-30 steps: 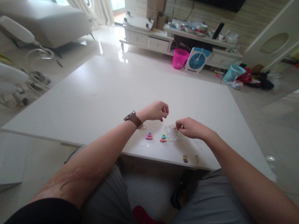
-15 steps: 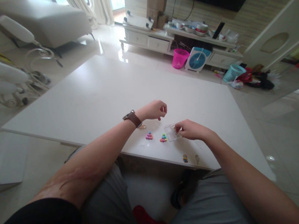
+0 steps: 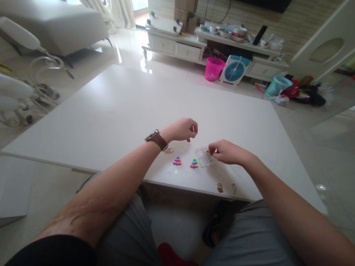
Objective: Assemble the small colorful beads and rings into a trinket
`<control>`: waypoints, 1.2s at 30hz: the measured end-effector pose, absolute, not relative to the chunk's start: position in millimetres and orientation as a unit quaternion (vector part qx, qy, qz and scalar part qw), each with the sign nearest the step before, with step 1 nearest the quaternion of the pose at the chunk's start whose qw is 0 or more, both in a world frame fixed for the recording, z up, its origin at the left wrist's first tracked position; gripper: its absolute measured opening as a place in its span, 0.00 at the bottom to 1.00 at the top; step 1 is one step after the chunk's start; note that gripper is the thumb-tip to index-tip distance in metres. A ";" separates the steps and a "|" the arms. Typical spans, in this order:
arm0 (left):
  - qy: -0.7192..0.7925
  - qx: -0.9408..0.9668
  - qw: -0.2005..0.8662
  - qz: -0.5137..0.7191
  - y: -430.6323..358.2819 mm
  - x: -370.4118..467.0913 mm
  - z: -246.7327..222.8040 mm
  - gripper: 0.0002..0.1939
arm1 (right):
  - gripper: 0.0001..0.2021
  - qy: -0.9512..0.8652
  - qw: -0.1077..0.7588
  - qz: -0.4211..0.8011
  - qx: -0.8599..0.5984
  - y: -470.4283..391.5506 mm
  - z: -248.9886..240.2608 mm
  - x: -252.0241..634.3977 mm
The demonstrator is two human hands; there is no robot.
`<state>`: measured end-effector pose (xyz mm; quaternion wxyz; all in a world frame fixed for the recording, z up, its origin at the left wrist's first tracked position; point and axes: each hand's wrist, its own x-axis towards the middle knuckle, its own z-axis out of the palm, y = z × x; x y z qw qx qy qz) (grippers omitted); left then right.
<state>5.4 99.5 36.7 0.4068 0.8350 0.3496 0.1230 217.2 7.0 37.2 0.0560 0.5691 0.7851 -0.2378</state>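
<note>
My left hand [image 3: 187, 129], with a brown-strapped watch [image 3: 156, 140] on its wrist, is held over the white table [image 3: 96, 113]. Its fingers curl closed, and whatever they might hold is hidden. Over the right side of a small clear plastic box [image 3: 202, 159], my right hand [image 3: 224, 151] pinches with fingertips pointing down; what sits between them is too small to name. Left of the box lie a rainbow-coloured tree-shaped piece [image 3: 193, 163] and a pink-purple one [image 3: 177, 161]. Partly beside my left wrist rests a gold-coloured ring or clasp [image 3: 169, 150].
Near the front edge lie a yellow-and-blue cartoon figure charm [image 3: 220, 187] and a small pale metallic piece [image 3: 234, 188]. Beyond the table stand a pink basket [image 3: 214, 69], a blue-and-white box fan [image 3: 234, 70] and a low cabinet [image 3: 173, 48]. My knees are under the front edge.
My right hand has risen very slightly from the clear box, its fingertips still together. The left hand and the pieces on the table stay where they were.
</note>
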 end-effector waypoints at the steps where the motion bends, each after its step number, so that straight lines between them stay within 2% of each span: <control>1: 0.352 0.835 0.404 0.123 100.2 5.0 37.6 0.05 | 0.09 0.786 0.058 -0.233 0.570 7.3 37.4 217.6; 5: 0.383 0.836 0.380 0.096 111.3 -7.4 43.4 0.06 | 0.10 0.785 0.070 -0.213 0.578 8.1 41.1 218.3; 10: 0.488 0.812 0.320 -0.007 138.7 -44.7 38.0 0.06 | 0.09 0.777 0.048 -0.179 0.602 7.1 47.0 216.6; 16: 0.526 0.771 0.330 -0.139 140.7 -53.2 21.8 0.08 | 0.08 0.783 0.043 -0.185 0.593 5.9 46.3 215.5; 23: 0.531 0.766 0.304 -0.197 123.8 -38.6 20.5 0.11 | 0.08 0.783 0.043 -0.189 0.591 5.2 47.4 214.0; 36: 0.494 0.781 0.272 -0.269 126.3 -36.8 5.9 0.08 | 0.10 0.794 0.029 -0.193 0.575 3.5 51.2 210.4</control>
